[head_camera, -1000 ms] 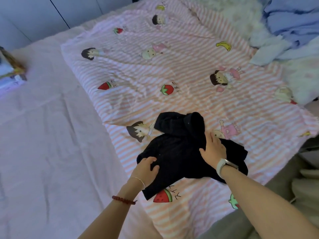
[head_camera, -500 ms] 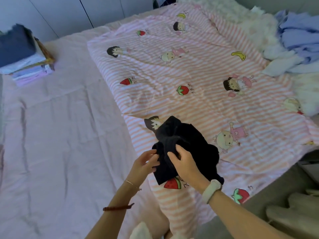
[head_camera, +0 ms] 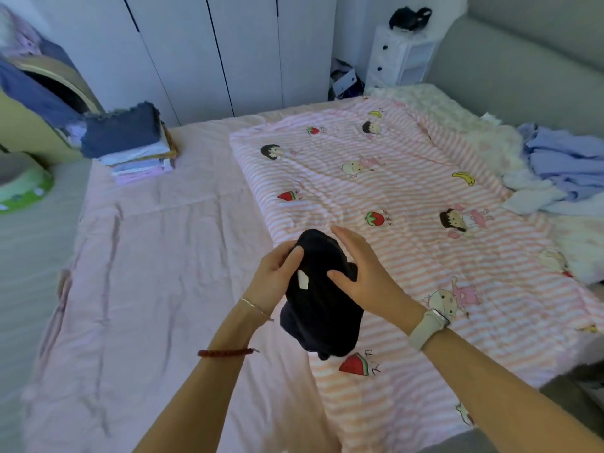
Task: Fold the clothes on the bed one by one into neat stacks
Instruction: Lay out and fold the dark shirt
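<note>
Up off the bed, a folded black garment (head_camera: 322, 299) sits gripped between two hands.

Left hand (head_camera: 274, 276) curls its fingers (head_camera: 292, 259) round the bundle's left edge, thumb hidden behind the cloth; right hand (head_camera: 366, 273) clasps the other side, thumb (head_camera: 340, 276) pressed on the front, fingertips partly lost over the top. A white tag shows on the dark fabric, whose kind cannot be told. Below lies the striped cartoon quilt (head_camera: 408, 197); a folded stack (head_camera: 130, 142) rests far left, blue clothes (head_camera: 568, 165) cut off at right.
</note>
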`<state>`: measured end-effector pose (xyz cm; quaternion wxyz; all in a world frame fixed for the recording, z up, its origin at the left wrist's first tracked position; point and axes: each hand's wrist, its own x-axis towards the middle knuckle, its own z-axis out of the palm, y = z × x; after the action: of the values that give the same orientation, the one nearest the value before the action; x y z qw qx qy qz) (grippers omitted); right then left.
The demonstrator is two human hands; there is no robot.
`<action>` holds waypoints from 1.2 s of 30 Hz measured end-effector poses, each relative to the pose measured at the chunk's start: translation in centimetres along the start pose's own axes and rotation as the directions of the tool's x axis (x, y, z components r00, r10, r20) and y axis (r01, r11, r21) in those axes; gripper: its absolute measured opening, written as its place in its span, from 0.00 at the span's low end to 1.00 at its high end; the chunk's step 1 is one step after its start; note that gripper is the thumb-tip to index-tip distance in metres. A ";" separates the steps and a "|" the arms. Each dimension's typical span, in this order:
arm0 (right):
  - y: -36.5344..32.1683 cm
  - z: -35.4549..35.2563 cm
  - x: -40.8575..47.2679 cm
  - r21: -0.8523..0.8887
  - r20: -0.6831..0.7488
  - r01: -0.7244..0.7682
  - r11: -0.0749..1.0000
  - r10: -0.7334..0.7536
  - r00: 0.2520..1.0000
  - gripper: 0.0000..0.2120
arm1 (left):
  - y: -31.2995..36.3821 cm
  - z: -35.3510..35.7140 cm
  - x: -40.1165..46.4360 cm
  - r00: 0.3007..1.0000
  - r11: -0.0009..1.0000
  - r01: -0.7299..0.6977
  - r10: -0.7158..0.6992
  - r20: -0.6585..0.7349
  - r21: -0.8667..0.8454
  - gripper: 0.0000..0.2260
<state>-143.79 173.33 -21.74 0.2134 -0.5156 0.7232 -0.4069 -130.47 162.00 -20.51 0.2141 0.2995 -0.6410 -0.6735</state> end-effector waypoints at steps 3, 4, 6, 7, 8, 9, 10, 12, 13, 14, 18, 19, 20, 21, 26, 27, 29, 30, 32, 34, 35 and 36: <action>-3.8 -0.7 1.8 0.071 0.062 0.020 0.997 -0.024 0.998 0.20 | 4.5 -2.2 -1.1 0.984 0.989 -0.142 0.136 0.116 0.050 0.09; -5.0 -0.7 2.1 0.060 0.039 0.054 0.997 -0.056 0.998 0.15 | 5.8 -3.1 -1.6 0.974 0.979 -0.185 0.171 0.149 0.086 0.09; -7.0 -0.9 2.6 0.021 -0.026 0.125 0.992 -0.124 0.992 0.11 | 7.7 -5.4 -2.7 0.955 0.944 -0.265 0.229 0.187 0.198 0.13; -8.0 -1.0 2.7 0.009 -0.052 0.142 0.990 -0.141 0.989 0.12 | 8.0 -6.7 -3.3 0.953 0.919 -0.288 0.245 0.180 0.270 0.15; -8.9 -1.1 2.7 -0.006 -0.074 0.153 0.988 -0.153 0.986 0.13 | 7.9 -8.1 -3.9 0.955 0.884 -0.294 0.258 0.146 0.362 0.16; -9.8 -1.0 2.6 -0.033 -0.084 0.161 0.986 -0.164 0.983 0.14 | 7.5 -9.5 -4.6 0.956 0.835 -0.285 0.280 0.084 0.471 0.16; -10.4 -0.8 2.5 -0.063 -0.072 0.166 0.984 -0.171 0.983 0.13 | 6.7 -10.8 -5.3 0.951 0.776 -0.253 0.308 0.002 0.578 0.16; -11.2 0.1 2.2 -0.134 -0.013 0.180 0.975 -0.183 0.983 0.11 | 4.4 -13.6 -7.1 0.929 0.704 -0.126 0.331 -0.167 0.699 0.16; -11.4 0.6 1.9 -0.172 0.022 0.184 0.968 -0.183 0.983 0.10 | 3.1 -15.0 -8.3 0.916 0.693 -0.056 0.322 -0.239 0.718 0.16; -11.3 1.2 1.6 -0.202 0.059 0.176 0.963 -0.167 0.984 0.10 | 1.9 -16.4 -9.5 0.900 0.690 0.005 0.313 -0.304 0.724 0.15; -10.8 3.5 0.7 -0.269 0.198 0.051 0.962 0.004 0.980 0.08 | -1.4 -20.3 -14.4 0.834 0.757 0.162 0.237 -0.498 0.633 0.13; -10.8 4.1 0.4 -0.234 0.230 0.026 0.972 0.029 0.973 0.08 | -1.8 -20.9 -15.5 0.842 0.797 0.167 0.191 -0.504 0.581 0.13; -11.1 4.8 0.2 -0.179 0.271 0.015 0.984 0.035 0.962 0.07 | -2.0 -21.5 -16.6 0.862 0.847 0.169 0.122 -0.493 0.504 0.13; -11.4 5.4 0.0 -0.112 0.309 0.017 0.994 0.019 0.951 0.07 | -2.1 -22.0 -17.7 0.886 0.897 0.169 0.042 -0.461 0.408 0.12; -13.5 7.8 0.4 0.294 0.389 -0.069 0.953 -0.053 0.920 0.06 | -2.7 -25.2 -22.1 0.961 0.986 0.158 -0.167 -0.221 -0.059 0.02; -13.8 8.6 0.7 0.334 0.393 -0.106 0.936 -0.036 0.919 0.07 | -3.1 -25.9 -22.5 0.958 0.977 0.185 -0.203 -0.200 -0.107 0.06; -13.6 11.1 2.1 0.325 0.414 -0.191 0.926 0.043 0.909 0.08 | -4.0 -27.2 -22.4 0.923 0.953 0.265 -0.295 -0.246 -0.148 0.08; -12.8 12.8 3.2 0.290 0.423 -0.227 0.930 0.088 0.902 0.06 | -4.6 -27.8 -21.9 0.889 0.941 0.297 -0.334 -0.312 -0.161 0.06; -10.9 16.8 5.9 0.149 0.385 -0.241 0.959 0.168 0.907 0.06 | -6.5 -29.0 -19.7 0.785 0.925 0.366 -0.368 -0.499 -0.105 0.05; -8.9 20.9 8.8 0.050 0.333 -0.258 0.965 0.228 0.915 0.16 | -8.6 -30.3 -16.7 0.662 0.895 0.444 -0.307 -0.684 0.029 0.06; -8.0 23.0 10.2 0.032 0.322 -0.280 0.959 0.256 0.912 0.22 | -9.7 -31.0 -15.3 0.601 0.877 0.476 -0.274 -0.751 0.061 0.11; -7.0 24.9 11.3 0.015 0.326 -0.293 0.956 0.272 0.906 0.26 | -10.8 -31.8 -14.1 0.538 0.858 0.509 -0.260 -0.802 0.063 0.16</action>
<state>-125.90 152.79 -29.21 0.4008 -0.4575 0.7326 -0.3055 -97.60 149.03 -29.39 0.2648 0.7198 -0.4947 -0.4088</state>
